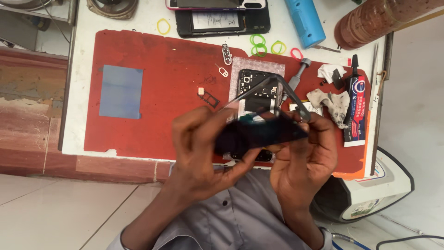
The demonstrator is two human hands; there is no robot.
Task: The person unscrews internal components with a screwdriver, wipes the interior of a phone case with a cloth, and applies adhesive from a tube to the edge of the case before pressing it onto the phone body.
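The left hand [199,148] grips the left end of a dark phone screen panel [259,132], fingers curled over its top edge and the thumb pressed against its lower edge. The right hand [307,153] closes on the panel's right end, its fingertips at the upper right corner. The panel is flat, dark and glossy, nearly black, seen tilted and partly blurred. A thin dark frame [282,92] lifts away from its far edge and stands open above it like a loop; the opened phone below shows through it.

Both hands hold the panel in the air above the near edge of the table, over the red mat [162,88]. Under it on the mat lies an opened phone body [252,83] on a pale sheet. A small card tray [208,97] lies just left of it, and a blue rectangle [120,91] lies towards the left edge of the mat. A black glue tube [356,106] and a soiled rag [335,104] lie near the mat's right edge. Coloured rubber bands [261,45] lie towards the far edge of the table, beside another opened phone [222,22] and a blue cylinder [304,21].
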